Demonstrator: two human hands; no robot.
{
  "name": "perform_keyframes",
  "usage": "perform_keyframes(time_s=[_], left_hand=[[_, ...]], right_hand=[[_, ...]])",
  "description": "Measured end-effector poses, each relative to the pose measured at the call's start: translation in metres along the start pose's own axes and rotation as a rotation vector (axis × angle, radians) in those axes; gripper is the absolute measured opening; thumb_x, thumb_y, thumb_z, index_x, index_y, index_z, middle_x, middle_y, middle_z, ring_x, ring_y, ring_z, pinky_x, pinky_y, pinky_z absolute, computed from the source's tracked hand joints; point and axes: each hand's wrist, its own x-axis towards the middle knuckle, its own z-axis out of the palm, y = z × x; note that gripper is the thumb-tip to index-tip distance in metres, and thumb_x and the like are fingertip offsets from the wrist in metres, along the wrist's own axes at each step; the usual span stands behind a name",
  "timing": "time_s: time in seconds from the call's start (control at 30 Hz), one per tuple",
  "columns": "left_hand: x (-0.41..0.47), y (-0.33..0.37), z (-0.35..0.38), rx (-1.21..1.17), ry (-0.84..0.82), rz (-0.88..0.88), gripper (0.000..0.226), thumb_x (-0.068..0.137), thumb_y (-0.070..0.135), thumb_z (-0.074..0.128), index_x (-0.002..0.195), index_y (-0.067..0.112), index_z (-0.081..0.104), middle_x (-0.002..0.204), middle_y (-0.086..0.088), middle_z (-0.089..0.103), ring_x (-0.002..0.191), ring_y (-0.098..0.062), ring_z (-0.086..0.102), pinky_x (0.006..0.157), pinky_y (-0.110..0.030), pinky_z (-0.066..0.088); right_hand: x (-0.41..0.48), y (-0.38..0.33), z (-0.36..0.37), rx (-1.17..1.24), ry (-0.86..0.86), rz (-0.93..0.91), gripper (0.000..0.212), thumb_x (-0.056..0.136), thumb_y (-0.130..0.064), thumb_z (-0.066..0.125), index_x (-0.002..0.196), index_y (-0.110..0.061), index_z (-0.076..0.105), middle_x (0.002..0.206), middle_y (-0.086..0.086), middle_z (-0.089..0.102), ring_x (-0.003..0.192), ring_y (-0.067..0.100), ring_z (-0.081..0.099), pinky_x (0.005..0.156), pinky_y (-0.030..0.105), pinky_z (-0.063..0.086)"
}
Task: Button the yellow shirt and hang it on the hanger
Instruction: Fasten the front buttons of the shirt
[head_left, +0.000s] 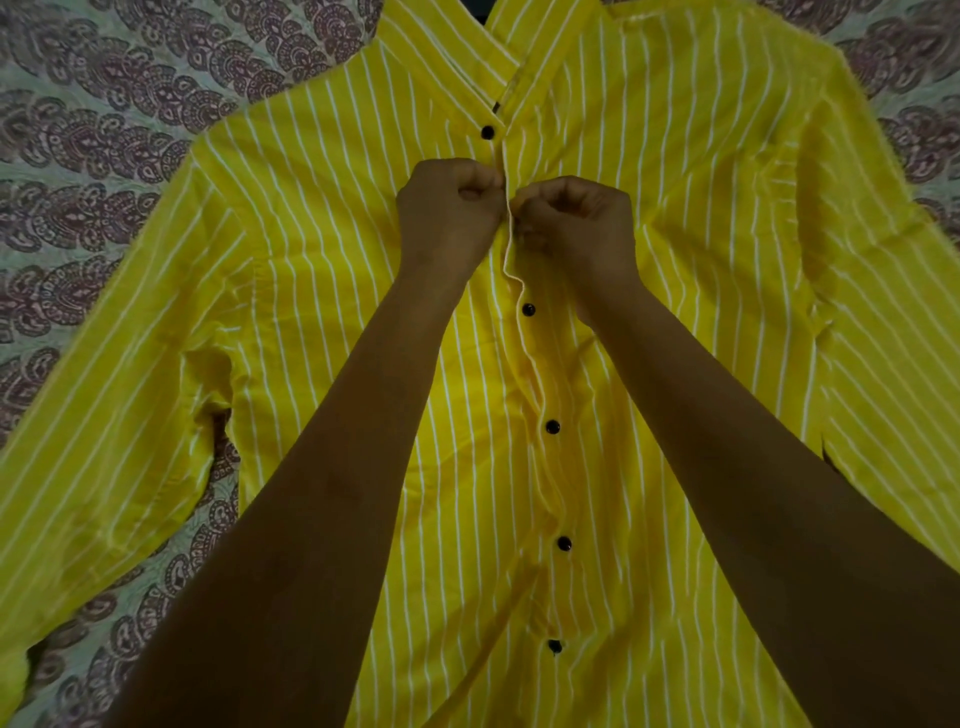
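We pinch the yellow shirt with both hands' fingers mid-frame; 4 lower buttons look done, no hanger yet.

A yellow shirt with thin white stripes lies flat, front up, on a patterned bedspread, its sleeves spread to both sides. Both bare forearms reach over it from below. The left hand and the right hand are curled at the front opening, each pinching an edge of cloth just below the collar. One black button sits above the hands. Four more black buttons run down the front below them; the nearest is.
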Motion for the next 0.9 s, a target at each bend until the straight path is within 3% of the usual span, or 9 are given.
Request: perform_keyframes(time_s=[0.1, 0.17, 0.33, 0.4, 0.47, 0.67, 0.8, 0.9], left_hand=[[-0.002, 0.0, 0.005, 0.014, -0.013, -0.013, 0.02, 0.082, 0.005, 0.054, 0.09, 0.005, 0.072, 0.087, -0.017, 0.071, 0.086, -0.032, 0.067, 0.07, -0.028, 0.05], [-0.004, -0.001, 0.009, -0.002, -0.032, -0.052, 0.02, 0.083, 0.006, 0.053, 0.087, 0.006, 0.072, 0.086, -0.015, 0.071, 0.078, -0.025, 0.066, 0.06, -0.022, 0.041], [-0.001, -0.006, 0.011, -0.134, -0.018, -0.098, 0.008, 0.079, 0.011, 0.068, 0.085, 0.007, 0.071, 0.066, 0.001, 0.063, 0.06, -0.007, 0.056, 0.06, -0.02, 0.044], [0.002, -0.01, 0.011, -0.141, -0.006, -0.093, 0.008, 0.078, 0.01, 0.07, 0.086, 0.008, 0.07, 0.064, 0.002, 0.061, 0.056, -0.005, 0.054, 0.058, -0.019, 0.042], [0.004, -0.013, 0.012, -0.141, -0.003, -0.088, 0.005, 0.078, 0.01, 0.07, 0.082, 0.011, 0.068, 0.07, -0.003, 0.063, 0.059, -0.01, 0.056, 0.061, -0.023, 0.044], [0.006, -0.022, 0.015, -0.175, 0.021, -0.083, 0.014, 0.08, 0.009, 0.066, 0.072, 0.019, 0.06, 0.062, 0.003, 0.06, 0.058, -0.012, 0.058, 0.063, -0.028, 0.045], [0.006, -0.024, 0.012, -0.201, -0.027, -0.059, 0.018, 0.083, 0.007, 0.062, 0.072, 0.019, 0.057, 0.06, 0.002, 0.056, 0.052, -0.007, 0.052, 0.054, -0.022, 0.039], [0.003, -0.029, 0.008, -0.205, -0.057, 0.028, 0.01, 0.084, 0.003, 0.06, 0.081, 0.012, 0.056, 0.061, 0.003, 0.054, 0.047, 0.002, 0.05, 0.051, -0.019, 0.042]], right_hand=[[-0.001, 0.006, 0.004, -0.065, 0.051, -0.024, 0.009, 0.066, -0.01, 0.061, 0.063, -0.018, 0.065, 0.064, 0.009, 0.065, 0.064, 0.02, 0.062, 0.065, 0.035, 0.051], [-0.004, 0.009, 0.007, -0.144, 0.113, -0.058, 0.012, 0.067, -0.01, 0.064, 0.061, -0.021, 0.062, 0.06, 0.001, 0.064, 0.062, 0.017, 0.064, 0.064, 0.034, 0.053], [-0.006, 0.014, 0.015, -0.198, 0.214, -0.109, 0.008, 0.074, -0.013, 0.069, 0.069, -0.014, 0.063, 0.058, -0.011, 0.06, 0.057, 0.003, 0.061, 0.057, 0.021, 0.049], [-0.006, 0.016, 0.016, -0.207, 0.229, -0.122, 0.007, 0.074, -0.013, 0.071, 0.073, -0.012, 0.064, 0.059, -0.014, 0.059, 0.054, -0.004, 0.057, 0.055, 0.011, 0.044], [-0.005, 0.017, 0.015, -0.207, 0.235, -0.129, 0.007, 0.074, -0.014, 0.072, 0.074, -0.011, 0.066, 0.061, -0.015, 0.059, 0.054, -0.006, 0.057, 0.056, 0.011, 0.045], [-0.003, 0.015, 0.011, -0.214, 0.157, -0.116, 0.01, 0.074, -0.007, 0.068, 0.071, -0.014, 0.062, 0.062, -0.01, 0.06, 0.06, 0.007, 0.061, 0.06, 0.023, 0.05], [0.003, 0.013, 0.002, -0.13, 0.031, -0.014, 0.01, 0.07, -0.012, 0.065, 0.064, -0.019, 0.062, 0.065, 0.005, 0.064, 0.066, 0.018, 0.062, 0.067, 0.034, 0.051], [0.007, 0.002, -0.006, -0.091, -0.09, 0.088, 0.016, 0.079, -0.002, 0.06, 0.067, -0.011, 0.063, 0.062, 0.005, 0.064, 0.061, 0.014, 0.061, 0.064, 0.028, 0.052]])
